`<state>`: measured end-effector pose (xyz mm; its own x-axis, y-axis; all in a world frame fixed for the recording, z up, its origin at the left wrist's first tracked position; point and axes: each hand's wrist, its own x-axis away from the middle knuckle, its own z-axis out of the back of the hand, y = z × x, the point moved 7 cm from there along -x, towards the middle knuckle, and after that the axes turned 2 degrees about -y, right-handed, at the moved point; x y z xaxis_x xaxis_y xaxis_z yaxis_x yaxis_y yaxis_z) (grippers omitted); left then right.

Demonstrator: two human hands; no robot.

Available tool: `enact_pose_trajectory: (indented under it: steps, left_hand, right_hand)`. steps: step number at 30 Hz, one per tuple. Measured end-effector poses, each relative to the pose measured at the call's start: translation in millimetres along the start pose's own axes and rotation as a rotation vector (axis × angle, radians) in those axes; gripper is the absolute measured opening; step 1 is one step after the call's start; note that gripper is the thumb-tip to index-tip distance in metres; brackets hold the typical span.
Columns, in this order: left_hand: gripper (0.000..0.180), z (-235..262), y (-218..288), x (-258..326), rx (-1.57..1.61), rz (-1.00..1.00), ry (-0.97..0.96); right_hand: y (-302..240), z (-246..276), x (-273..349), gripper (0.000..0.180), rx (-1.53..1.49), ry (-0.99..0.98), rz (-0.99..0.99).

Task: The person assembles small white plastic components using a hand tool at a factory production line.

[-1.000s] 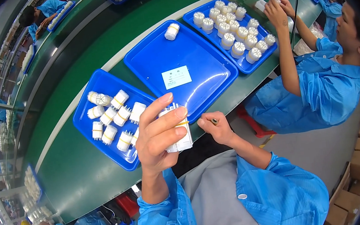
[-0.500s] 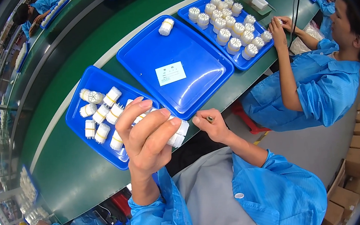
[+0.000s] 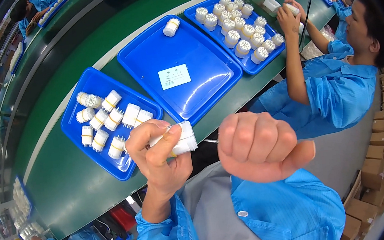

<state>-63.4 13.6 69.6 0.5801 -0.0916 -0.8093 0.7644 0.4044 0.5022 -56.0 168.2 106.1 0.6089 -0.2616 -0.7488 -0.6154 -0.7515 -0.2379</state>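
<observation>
A white cylindrical bundle with a yellow band [image 3: 184, 138] is held in my left hand [image 3: 161, 159], its fingers and thumb closed round it. To the right, my right hand [image 3: 259, 145] makes a fist on a tool whose handle is hidden. Only a thin metal shaft [image 3: 210, 141] shows, running from the fist to the bundle's right end; whether its tip touches is unclear. Beyond my left hand lies a blue tray [image 3: 135, 95] with several similar banded cylinders, some showing pins. The middle blue tray [image 3: 208, 56] carries one cylinder [image 3: 171, 27] and a white label [image 3: 174, 77].
A third blue tray [image 3: 213, 34] at the far right holds several upright white cylinders. Beside it, a co-worker's hand [image 3: 290, 16] grips a white piece. The trays rest on a green bench [image 3: 57, 183]. Cardboard boxes [image 3: 370, 168] are stacked at the right.
My right hand has risen toward the camera and turned into a fist, with the metal shaft brought toward the bundle. My left hand has lowered slightly. The co-worker's hands have lifted a white piece.
</observation>
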Motion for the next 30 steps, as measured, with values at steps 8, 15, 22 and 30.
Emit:
enact_pose_trajectory:
  steps: [8,15,22,30]
  left_hand:
    - [0.058,2,4,6,0.019,-0.005,0.022]
    - [0.059,3,5,7,0.001,-0.001,0.005]
    - [0.062,2,4,5,0.016,0.004,-0.001]
    - [0.060,-1,5,4,0.000,-0.009,-0.016]
  right_hand:
    - [9,-5,7,0.058,0.015,0.018,0.034]
    - [12,-3,9,0.058,0.041,0.022,0.018]
    - [11,-4,7,0.057,0.031,0.007,0.061]
    - [11,-2,6,0.056,0.050,-0.022,0.060]
